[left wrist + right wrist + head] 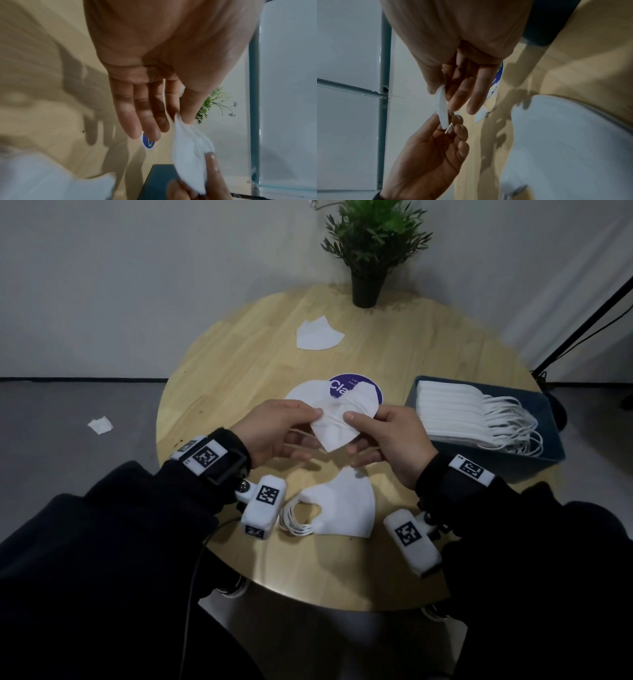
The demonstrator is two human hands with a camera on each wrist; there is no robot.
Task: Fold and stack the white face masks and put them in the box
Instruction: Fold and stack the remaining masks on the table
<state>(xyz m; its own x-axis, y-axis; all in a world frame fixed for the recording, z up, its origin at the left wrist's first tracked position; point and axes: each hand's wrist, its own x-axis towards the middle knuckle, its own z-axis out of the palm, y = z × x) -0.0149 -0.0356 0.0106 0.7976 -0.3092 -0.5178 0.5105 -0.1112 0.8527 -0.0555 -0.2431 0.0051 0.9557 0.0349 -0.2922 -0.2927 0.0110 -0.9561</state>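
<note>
A white face mask [337, 428] is held above the middle of the round wooden table [239, 354]. My left hand [313, 419] pinches its left edge between thumb and finger, and my right hand [352, 422] pinches its right side; ear loops trail under my palms. In the left wrist view the mask [190, 148] hangs from my left hand [180, 115]. The right wrist view shows the mask [442, 108] edge-on under my right hand [443, 86]. A stack of folded masks [346, 508] lies near me. The blue box [527, 467] at the right holds several masks.
One loose mask [305, 393] lies on a purple round sticker [342, 383] behind my hands, another mask [318, 335] further back. A potted plant [370, 251] stands at the far edge. White scrap [100, 425] lies on the floor to the left.
</note>
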